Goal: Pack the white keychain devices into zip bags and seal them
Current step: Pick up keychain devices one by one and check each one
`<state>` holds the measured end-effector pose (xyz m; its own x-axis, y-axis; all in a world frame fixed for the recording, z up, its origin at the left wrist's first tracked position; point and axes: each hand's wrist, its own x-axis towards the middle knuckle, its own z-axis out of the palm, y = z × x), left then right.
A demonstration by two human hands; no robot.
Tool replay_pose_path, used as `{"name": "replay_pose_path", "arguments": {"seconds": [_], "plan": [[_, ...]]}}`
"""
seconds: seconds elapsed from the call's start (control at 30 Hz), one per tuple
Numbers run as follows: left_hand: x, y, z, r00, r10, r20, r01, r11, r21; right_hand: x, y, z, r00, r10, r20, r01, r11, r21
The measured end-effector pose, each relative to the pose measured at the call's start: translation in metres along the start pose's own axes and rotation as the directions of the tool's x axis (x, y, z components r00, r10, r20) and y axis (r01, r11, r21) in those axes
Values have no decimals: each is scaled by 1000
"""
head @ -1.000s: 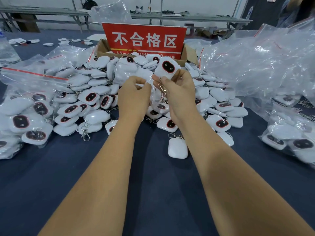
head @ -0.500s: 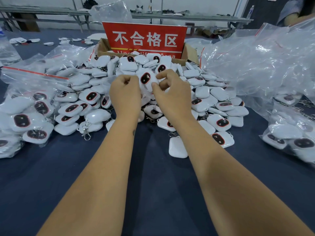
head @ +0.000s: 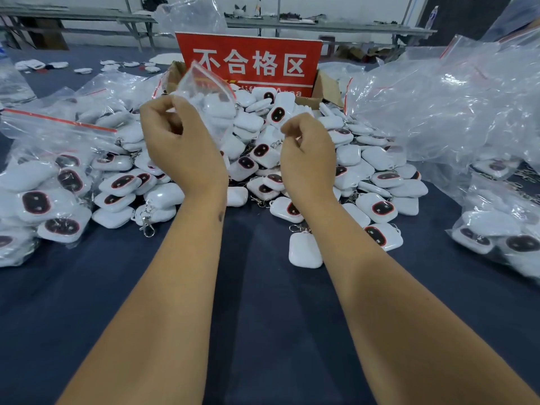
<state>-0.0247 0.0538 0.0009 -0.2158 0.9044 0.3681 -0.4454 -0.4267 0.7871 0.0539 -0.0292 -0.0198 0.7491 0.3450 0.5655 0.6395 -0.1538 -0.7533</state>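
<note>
My left hand (head: 181,141) pinches a small clear zip bag (head: 209,95) with a red seal strip, raised above the heap. A white keychain device shows blurred inside it. My right hand (head: 309,150) hovers to the right of the bag, fingers curled, thumb against forefinger, nothing visibly in it. Under both hands lies a heap of loose white keychain devices (head: 377,173) with dark oval faces and metal clips. One device (head: 305,249) lies face down alone, nearer to me.
Large clear bags of packed devices sit at the left (head: 43,188) and right (head: 496,229). A mound of empty plastic bags (head: 444,97) rises at the right. A red sign (head: 251,62) stands in a cardboard box (head: 325,86) behind the heap. Dark blue tabletop (head: 263,302) lies in front.
Both hands worked together on the small bag over the heap. Now the left hand has lifted the bag up and to the left, and the right hand has let go and drawn apart.
</note>
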Motion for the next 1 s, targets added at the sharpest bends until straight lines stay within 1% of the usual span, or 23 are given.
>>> {"name": "replay_pose_path", "arguments": {"seconds": [0.07, 0.1, 0.17, 0.2, 0.23, 0.27, 0.33, 0.37, 0.43, 0.57, 0.63, 0.7, 0.77, 0.9, 1.0], "plan": [[-3, 3, 0, 998, 49, 38, -46, 997, -66, 1, 3, 1, 994, 3, 106, 14, 988, -156], [-5, 3, 1, 994, 82, 74, -78, 995, -60, 1, 4, 3, 986, 1, 168, 37, 974, -224], [-7, 0, 1, 972, 149, 180, -156, 987, 24, 0, 6, 6, 957, 0, 290, 103, 935, -340], [-7, -3, 1, 955, 162, 248, -186, 979, 79, -1, 8, 8, 940, 3, 342, 139, 910, -390], [-8, -7, 1, 936, 145, 320, -196, 972, 132, -1, 10, 9, 923, 5, 384, 174, 886, -430], [-9, -11, 1, 918, 97, 385, -179, 966, 184, -2, 13, 11, 910, 2, 414, 209, 861, -463], [-12, -19, 1, 881, -25, 472, -129, 948, 292, -4, 15, 12, 895, -24, 446, 281, 806, -520], [-13, -25, 0, 859, -68, 508, -137, 925, 355, -4, 16, 13, 892, -36, 451, 305, 784, -541], [-11, -34, -2, 813, -134, 567, -179, 869, 462, -3, 15, 12, 901, -41, 431, 295, 786, -543], [-5, -43, -4, 756, -272, 596, -114, 841, 530, 0, 14, 11, 933, -17, 359, 205, 846, -492], [-6, -43, -4, 755, -270, 597, -143, 822, 552, 0, 15, 11, 939, 12, 342, 179, 834, -521], [-7, -42, -4, 755, -230, 614, -194, 817, 543, -1, 16, 12, 933, 25, 359, 200, 793, -575], [-7, -42, -5, 751, -204, 628, -233, 808, 541, -1, 16, 13, 929, 32, 368, 205, 785, -585], [-7, -42, -3, 756, -234, 611, -229, 780, 582, -1, 15, 12, 953, 28, 303, 112, 894, -434], [-8, -42, -4, 775, -225, 590, -212, 788, 579, 0, 16, 13, 960, 23, 280, 97, 908, -407]]}}
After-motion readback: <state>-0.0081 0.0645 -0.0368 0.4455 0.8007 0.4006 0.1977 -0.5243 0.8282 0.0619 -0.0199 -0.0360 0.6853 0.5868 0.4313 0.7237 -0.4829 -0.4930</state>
